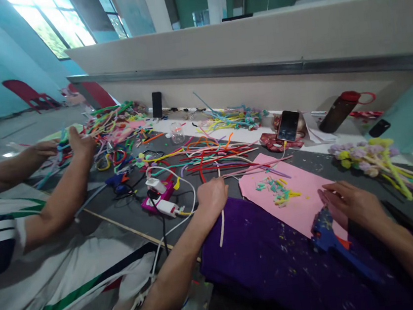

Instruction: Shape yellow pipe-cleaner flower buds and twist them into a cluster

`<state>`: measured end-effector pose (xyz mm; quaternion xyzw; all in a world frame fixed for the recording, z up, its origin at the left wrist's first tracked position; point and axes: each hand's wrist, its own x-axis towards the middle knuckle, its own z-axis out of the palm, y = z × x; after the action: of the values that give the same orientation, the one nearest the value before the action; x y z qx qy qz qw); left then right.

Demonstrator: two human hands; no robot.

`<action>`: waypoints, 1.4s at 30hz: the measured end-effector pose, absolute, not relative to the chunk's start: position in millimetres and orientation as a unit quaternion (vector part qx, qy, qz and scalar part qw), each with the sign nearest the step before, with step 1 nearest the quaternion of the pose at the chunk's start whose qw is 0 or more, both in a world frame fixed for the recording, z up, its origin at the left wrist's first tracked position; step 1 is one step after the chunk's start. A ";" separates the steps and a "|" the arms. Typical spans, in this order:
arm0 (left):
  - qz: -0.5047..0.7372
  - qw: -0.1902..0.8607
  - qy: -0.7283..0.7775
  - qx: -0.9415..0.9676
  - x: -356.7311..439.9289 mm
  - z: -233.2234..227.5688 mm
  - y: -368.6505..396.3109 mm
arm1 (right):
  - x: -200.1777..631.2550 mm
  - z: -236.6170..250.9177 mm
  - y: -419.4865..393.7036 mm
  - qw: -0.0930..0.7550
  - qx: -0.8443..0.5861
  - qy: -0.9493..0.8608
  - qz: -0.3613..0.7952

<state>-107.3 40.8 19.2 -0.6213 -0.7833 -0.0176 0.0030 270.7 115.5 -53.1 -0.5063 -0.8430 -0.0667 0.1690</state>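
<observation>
In the head view my left hand (213, 195) is closed on a white pipe cleaner (222, 230), which sticks out above and below the fist. Its lower end hangs over the purple cloth (254, 249) on my lap. My right hand (357, 203) hovers at the right edge of a pink sheet (300, 189), its fingers apart and holding nothing that I can see. Just below those fingers a blue glue gun (330, 238) lies across the sheet and the cloth. Short green and yellow cut pieces (278, 191) are scattered on the sheet.
Beyond my left hand spread loose pipe cleaners (225, 155). A purple power strip (158, 200) with cables sits left. A phone (288, 126), a bottle (339, 111) and a pipe-cleaner bouquet (369, 156) stand or lie right. A co-worker's hands (80, 142) work at left.
</observation>
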 end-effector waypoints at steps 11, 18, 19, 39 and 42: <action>-0.076 0.007 -0.805 -0.589 -120.8 -6.2 51.4 | 269.8 -34.4 108.7 0.168 -0.520 -0.835 -0.062; -0.189 0.008 -0.778 -0.599 -127.0 11.2 56.5 | 268.5 4.9 90.2 0.202 -0.510 -0.833 -0.072; -0.197 0.010 -0.773 -0.603 -127.5 12.5 57.4 | 266.8 10.6 86.8 0.191 -0.507 -0.837 -0.078; -0.148 -0.047 -0.679 -0.717 -61.7 -4.5 57.0 | 44.8 55.2 138.6 -0.064 -0.346 -0.931 -0.096; -0.166 -0.045 -0.656 -0.735 -67.1 -13.8 57.5 | 17.0 47.3 167.0 -0.042 -0.377 -0.919 -0.105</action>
<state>-67.1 57.5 -13.8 -0.7348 -0.6560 -0.1665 -0.0450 17.0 167.0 47.3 -0.3767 -0.9195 -0.1045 -0.0415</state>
